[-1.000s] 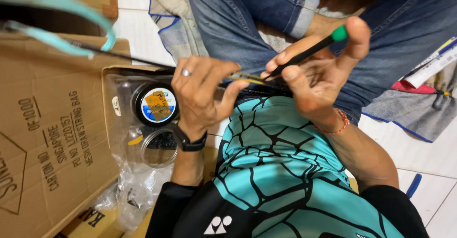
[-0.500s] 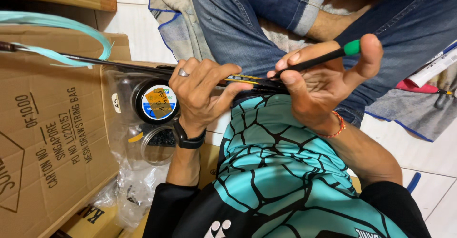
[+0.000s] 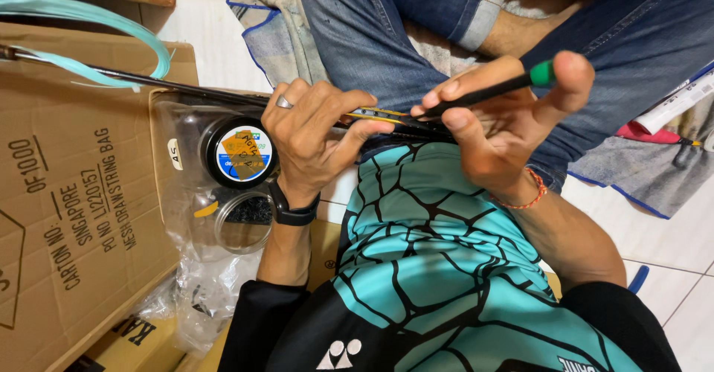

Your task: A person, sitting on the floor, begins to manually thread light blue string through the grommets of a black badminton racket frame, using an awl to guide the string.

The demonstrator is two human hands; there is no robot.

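Barely moved: left hand [image 3: 316, 138] grips racket shaft [image 3: 372, 115] | right hand [image 3: 506, 119] pinches awl-like tool [image 3: 483, 93]

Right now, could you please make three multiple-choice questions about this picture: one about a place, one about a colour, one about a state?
1. Where does the left hand grip?
A. the racket shaft
B. the cardboard box
C. the jeans

2. What colour is the end of the tool in the right hand?
A. red
B. green
C. white

3. How is the string spool?
A. held in a hand
B. lying inside a clear plastic bag
C. standing on the tiled floor

Answers: 1 A, the fingers close around the thin dark shaft. 2 B, the tip by the thumb is green. 3 B, the plastic covers it, and no hand touches it.
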